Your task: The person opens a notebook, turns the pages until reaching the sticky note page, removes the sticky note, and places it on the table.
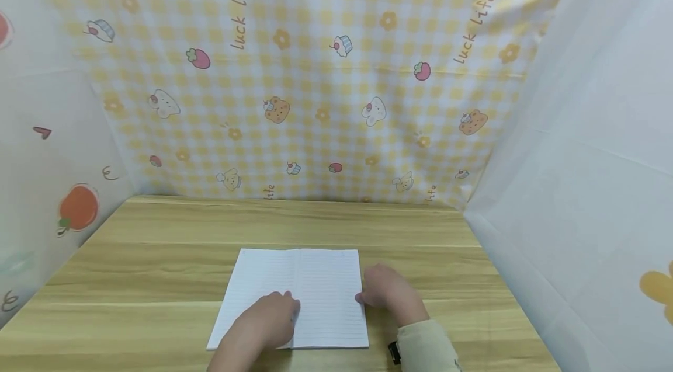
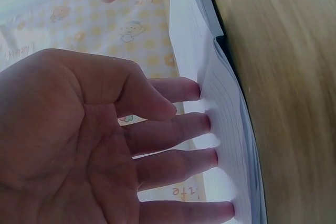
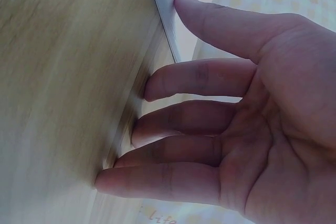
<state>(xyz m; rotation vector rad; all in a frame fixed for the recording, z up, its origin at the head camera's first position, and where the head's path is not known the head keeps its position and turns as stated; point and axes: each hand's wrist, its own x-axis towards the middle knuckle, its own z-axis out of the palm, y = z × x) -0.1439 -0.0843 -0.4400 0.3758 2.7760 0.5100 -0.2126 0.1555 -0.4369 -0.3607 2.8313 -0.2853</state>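
Observation:
An open notebook with ruled white pages lies flat on the wooden table. My left hand rests on its left page near the centre fold. In the left wrist view, the fingertips of that hand press on the paper, fingers spread and fairly straight, thumb lifted off. At the right edge of the notebook is my right hand. Its thumb touches the page edge, while the other fingers stand on the table beside the notebook, slightly bent and holding nothing.
The wooden table extends around the notebook. A yellow checked cloth with cartoon prints hangs behind it, and white sheets close off both sides. A small black object shows at the right sleeve.

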